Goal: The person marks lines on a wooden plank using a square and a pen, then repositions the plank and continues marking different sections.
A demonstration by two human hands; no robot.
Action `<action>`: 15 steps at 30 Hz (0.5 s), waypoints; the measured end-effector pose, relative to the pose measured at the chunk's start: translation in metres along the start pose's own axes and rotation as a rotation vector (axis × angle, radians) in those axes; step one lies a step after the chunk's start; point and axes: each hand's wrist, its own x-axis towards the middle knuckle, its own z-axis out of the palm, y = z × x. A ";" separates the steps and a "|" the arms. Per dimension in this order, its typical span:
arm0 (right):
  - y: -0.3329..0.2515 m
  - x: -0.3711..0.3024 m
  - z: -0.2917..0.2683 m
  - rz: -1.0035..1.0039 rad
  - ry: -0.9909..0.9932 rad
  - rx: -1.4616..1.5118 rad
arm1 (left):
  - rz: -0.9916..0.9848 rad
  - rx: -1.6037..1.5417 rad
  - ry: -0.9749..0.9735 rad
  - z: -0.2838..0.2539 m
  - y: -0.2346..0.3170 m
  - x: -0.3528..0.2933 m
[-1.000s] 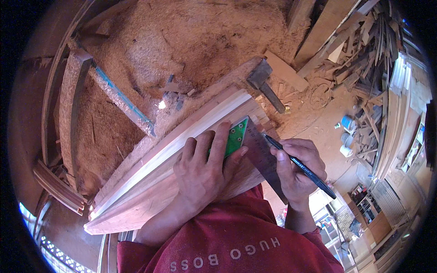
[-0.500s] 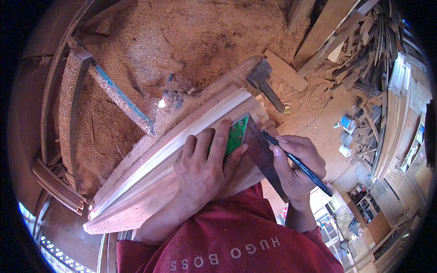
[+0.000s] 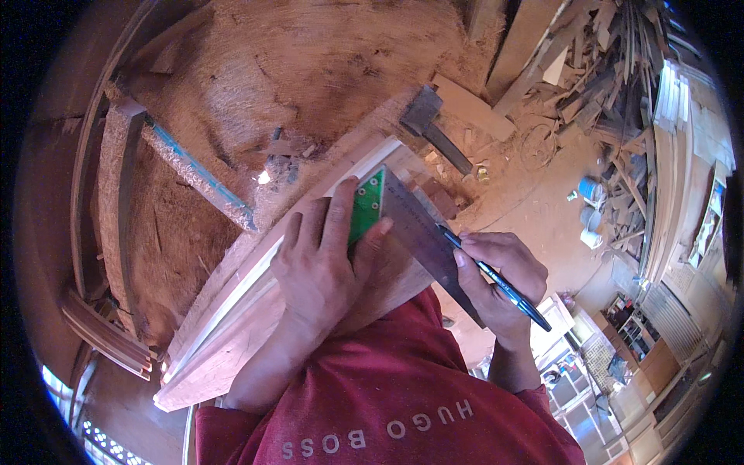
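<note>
A set of long, pale and reddish wooden boards (image 3: 221,341) lies side by side in front of me, running from lower left to upper right. My left hand (image 3: 316,260) is closed around the green handle (image 3: 372,198) of a try square, thumb on one side and fingers on the other. The square's dark metal blade (image 3: 422,236) crosses the boards near their far end and sticks out past their near edge. My right hand (image 3: 504,271) pinches a dark pen (image 3: 511,292), its tip down by the blade's right edge. Whether the tip touches wood I cannot tell.
A hammer with a blocky dark head (image 3: 421,108) lies just beyond the boards' far end. Sawdust and shavings (image 3: 256,62) cover the area ahead. To the right are a heap of wood scraps (image 3: 620,93) and a blue-and-white bucket (image 3: 591,190).
The whole view has shifted, moving the boards and hammer left and up in the picture. The square appears more slanted. Both hands keep their holds, and the pen stays beside the blade.
</note>
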 end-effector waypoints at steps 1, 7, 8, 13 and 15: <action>0.000 -0.005 -0.003 0.009 -0.001 0.014 | 0.009 -0.004 -0.004 0.000 0.000 0.000; 0.005 -0.034 -0.028 0.024 -0.021 -0.020 | -0.015 -0.018 -0.015 0.001 0.003 0.001; 0.004 -0.037 -0.032 0.029 -0.010 -0.024 | 0.008 -0.014 0.019 0.003 0.001 0.000; 0.000 -0.032 -0.044 0.113 -0.134 -0.023 | 0.003 0.012 0.004 0.002 0.003 -0.001; 0.002 -0.018 -0.040 0.093 -0.159 -0.022 | 0.004 0.008 0.007 0.002 0.003 -0.001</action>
